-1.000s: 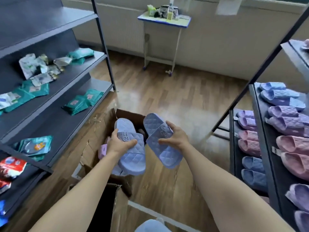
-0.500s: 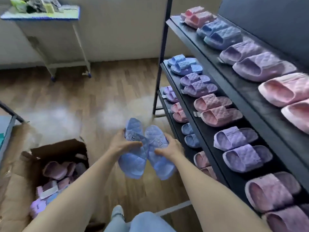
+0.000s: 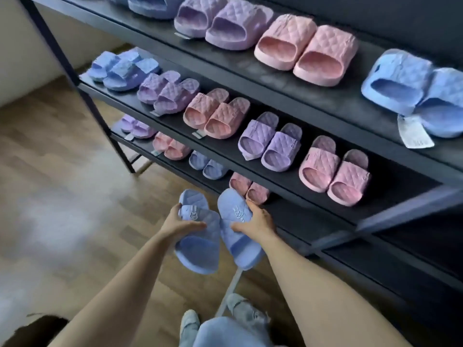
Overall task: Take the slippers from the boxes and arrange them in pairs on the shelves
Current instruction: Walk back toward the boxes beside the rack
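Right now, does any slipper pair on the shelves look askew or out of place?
The blue pair at the right end of the upper shelf looks askew: one slipper overlaps the other, and a white tag sticks out in front of them.

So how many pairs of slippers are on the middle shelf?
5, left to right: blue pair, purple pair, pink pair, second purple pair, second pink pair. None seem hidden.

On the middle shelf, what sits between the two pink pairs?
A purple pair, its slippers side by side, sits between the left pink pair and the right pink pair. The head view shows it.
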